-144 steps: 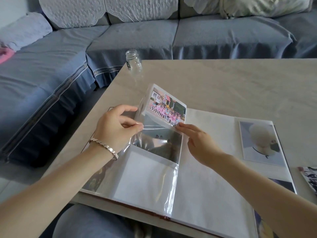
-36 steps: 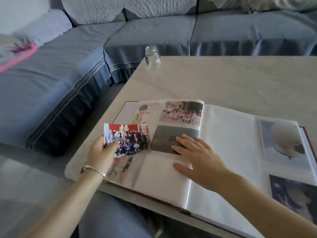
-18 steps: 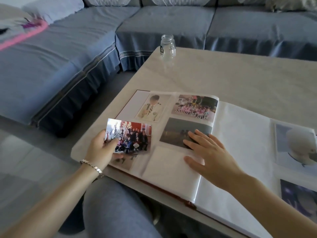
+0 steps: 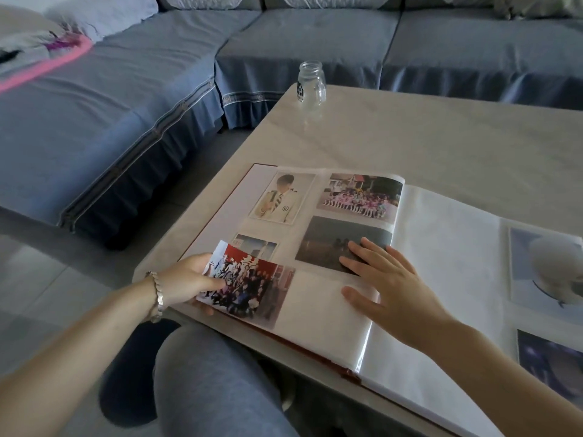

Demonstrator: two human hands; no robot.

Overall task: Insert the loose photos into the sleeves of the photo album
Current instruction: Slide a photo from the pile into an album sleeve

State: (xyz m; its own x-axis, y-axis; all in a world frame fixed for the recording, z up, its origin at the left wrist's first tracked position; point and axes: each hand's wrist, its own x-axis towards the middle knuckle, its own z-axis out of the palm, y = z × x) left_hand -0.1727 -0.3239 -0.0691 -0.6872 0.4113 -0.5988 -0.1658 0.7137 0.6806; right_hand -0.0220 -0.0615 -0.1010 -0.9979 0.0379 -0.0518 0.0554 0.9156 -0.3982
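Observation:
The photo album (image 4: 441, 247) lies open on the pale table (image 4: 410, 140). My left hand (image 4: 186, 279) pinches a group photo with a red background (image 4: 249, 288) by its left edge; the photo's right part lies at the mouth of the lower sleeve (image 4: 318, 310), seemingly partly inside. My right hand (image 4: 385, 285) presses flat on the sleeve page, fingers spread over a dark photo (image 4: 331, 244). The page also holds a portrait (image 4: 280, 198), a pink-dressed group photo (image 4: 359, 197) and a small photo (image 4: 255, 249).
A small glass jar (image 4: 310, 83) stands near the table's far left edge. The right album page carries two more photos (image 4: 549, 269). A blue-grey sofa (image 4: 157, 89) wraps around the table. My knee (image 4: 214, 383) sits under the table's near edge.
My left hand has brought the red group photo down and right onto the page, to the lower sleeve. My right hand stays pressed on the page. The view shifted left.

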